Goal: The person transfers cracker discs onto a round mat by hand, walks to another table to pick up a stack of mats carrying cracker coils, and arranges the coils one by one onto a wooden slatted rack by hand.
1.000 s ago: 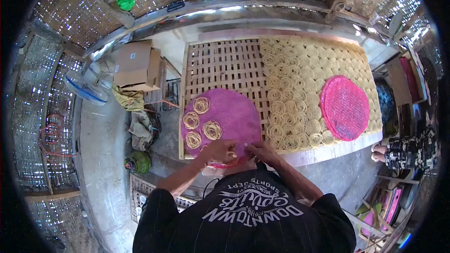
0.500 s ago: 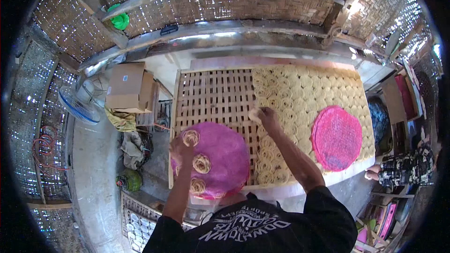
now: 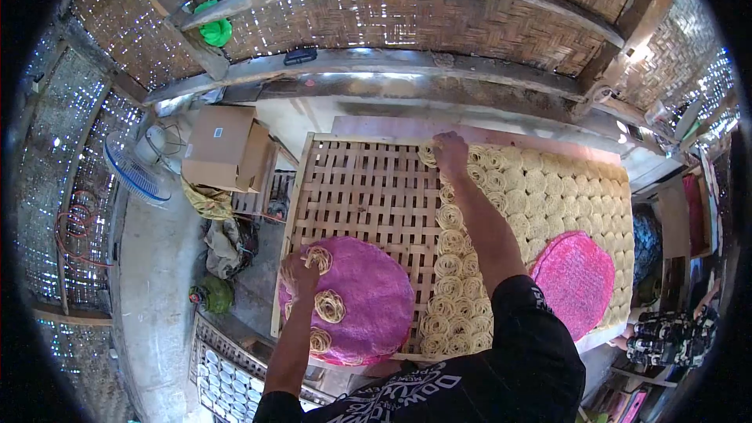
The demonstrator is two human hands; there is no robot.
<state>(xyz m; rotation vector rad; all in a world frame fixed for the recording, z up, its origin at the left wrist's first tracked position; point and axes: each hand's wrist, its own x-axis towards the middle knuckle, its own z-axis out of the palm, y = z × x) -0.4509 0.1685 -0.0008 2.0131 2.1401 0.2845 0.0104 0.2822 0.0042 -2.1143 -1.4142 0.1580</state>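
My left hand (image 3: 298, 272) is at the left edge of a round purple mesh sheet (image 3: 368, 298), its fingers closed on the rim of a coiled noodle nest (image 3: 319, 257). More nests lie on the same sheet, one of them a noodle nest (image 3: 329, 306) just below that hand. My right hand (image 3: 450, 153) reaches to the far side of the slatted wooden rack (image 3: 356, 188). Its fingers are curled over a pale noodle nest (image 3: 427, 156) at the edge of the laid rows, and they partly hide it. Rows of noodle nests (image 3: 533, 188) cover the rack's right part.
A round pink mesh sheet (image 3: 573, 283) rests on the nests at right. Left of the rack are a cardboard box (image 3: 219, 149), a fan (image 3: 135, 168) and a green gas cylinder (image 3: 211, 294). Another person (image 3: 670, 337) is at the far right.
My right hand, with a noodle nest, has moved away from me to the rack's far edge. My left hand stays at the nest on the purple sheet. The camera view has shifted.
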